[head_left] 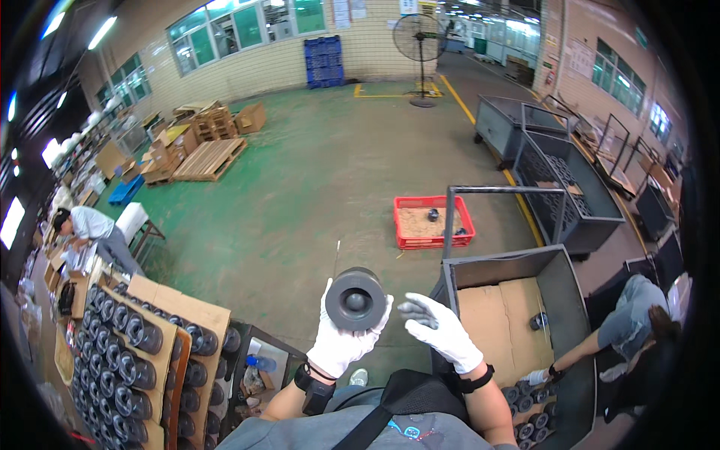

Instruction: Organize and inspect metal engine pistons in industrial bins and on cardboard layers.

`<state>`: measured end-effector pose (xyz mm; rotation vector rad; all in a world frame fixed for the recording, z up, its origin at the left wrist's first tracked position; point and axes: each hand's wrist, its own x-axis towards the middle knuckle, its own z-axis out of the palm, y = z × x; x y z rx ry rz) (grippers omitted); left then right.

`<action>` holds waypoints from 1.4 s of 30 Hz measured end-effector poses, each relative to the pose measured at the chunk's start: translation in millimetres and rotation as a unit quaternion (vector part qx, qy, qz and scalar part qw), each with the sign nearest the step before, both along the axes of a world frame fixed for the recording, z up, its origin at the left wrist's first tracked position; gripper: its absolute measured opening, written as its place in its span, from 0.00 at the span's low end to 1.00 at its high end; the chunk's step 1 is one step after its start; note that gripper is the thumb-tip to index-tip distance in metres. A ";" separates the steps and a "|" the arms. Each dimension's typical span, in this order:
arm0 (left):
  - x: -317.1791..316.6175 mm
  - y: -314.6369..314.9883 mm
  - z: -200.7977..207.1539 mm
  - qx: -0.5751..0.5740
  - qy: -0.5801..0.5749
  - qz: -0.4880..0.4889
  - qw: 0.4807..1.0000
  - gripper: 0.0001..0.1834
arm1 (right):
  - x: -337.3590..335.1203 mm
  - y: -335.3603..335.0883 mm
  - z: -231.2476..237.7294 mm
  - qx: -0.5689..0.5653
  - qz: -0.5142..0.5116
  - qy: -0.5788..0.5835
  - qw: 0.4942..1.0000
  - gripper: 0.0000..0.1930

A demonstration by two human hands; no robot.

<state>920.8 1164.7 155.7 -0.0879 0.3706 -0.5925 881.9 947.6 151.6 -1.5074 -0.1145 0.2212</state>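
Observation:
A dark grey, round flanged metal part point(343, 289) with a hollow centre is held up in front of me. My left hand point(337, 349), in a white glove, is closed around it from below. Just to its right hovers my right hand point(444, 330), gloved too, its greyed fingers loosely bent and apart with nothing in them. It does not touch the part. Many similar dark parts point(124, 367) stand in rows on cardboard layers at my lower left. More parts point(534, 424) sit at the near end of the grey metal bin point(576, 300) on my right.
Another person's gloved hand point(536, 377) reaches into the bin from the right. Beyond stands a red crate point(431, 244) holding a few dark pieces. Grey carts point(600, 225) line the right side. Wooden pallets point(210, 159) and a standing fan point(421, 75) are farther off.

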 end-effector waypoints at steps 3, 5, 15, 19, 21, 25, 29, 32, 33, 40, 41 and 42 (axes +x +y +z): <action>2.6 -7.7 1.1 -0.016 -0.047 -0.069 0.996 0.41 | 3.8 5.5 28.1 -0.137 -0.013 -0.141 0.980 0.44; 1.7 -12.7 -2.3 -0.021 -0.058 -0.101 0.993 0.43 | 4.1 9.7 38.7 -0.237 -0.012 -0.234 0.943 0.49; -1.6 -41.7 -26.1 -0.148 -0.324 -0.118 0.927 0.55 | -15.0 4.0 51.6 -0.240 -0.025 -0.375 0.895 0.41; -3.0 -37.1 -22.0 0.005 -0.359 -0.106 0.927 0.52 | -16.6 -6.9 35.5 -0.236 -0.059 -0.398 0.885 0.43; -11.2 -36.2 -4.4 0.051 -0.330 -0.114 0.936 0.48 | -18.9 -12.0 26.8 -0.245 -0.057 -0.372 0.893 0.45; -15.3 -35.1 3.8 0.257 -0.291 -0.085 0.918 0.44 | -23.3 -15.6 27.1 -0.243 -0.076 -0.325 0.911 0.48; -21.6 -36.4 16.9 0.406 -0.292 -0.074 0.863 0.36 | -27.1 -14.0 38.8 -0.267 -0.093 -0.329 0.901 0.49; -30.6 -43.9 39.2 0.469 -0.342 -0.052 0.813 0.33 | -23.4 -12.5 21.2 -0.264 -0.105 -0.373 0.883 0.46; -32.6 -44.2 45.5 0.483 -0.374 -0.028 0.792 0.32 | -24.0 -11.8 19.4 -0.270 -0.111 -0.371 0.882 0.46; -11.4 -27.9 33.7 0.435 -0.436 0.014 0.788 0.33 | -29.7 -2.1 15.8 -0.082 -0.159 -0.310 0.934 0.42; -5.1 -33.2 26.8 0.394 -0.417 0.023 0.818 0.34 | -32.3 -0.9 14.0 -0.081 -0.161 -0.310 0.933 0.42; -6.9 -43.4 29.3 0.368 -0.368 -0.024 0.853 0.35 | -32.0 0.4 10.1 -0.050 -0.160 -0.303 0.938 0.43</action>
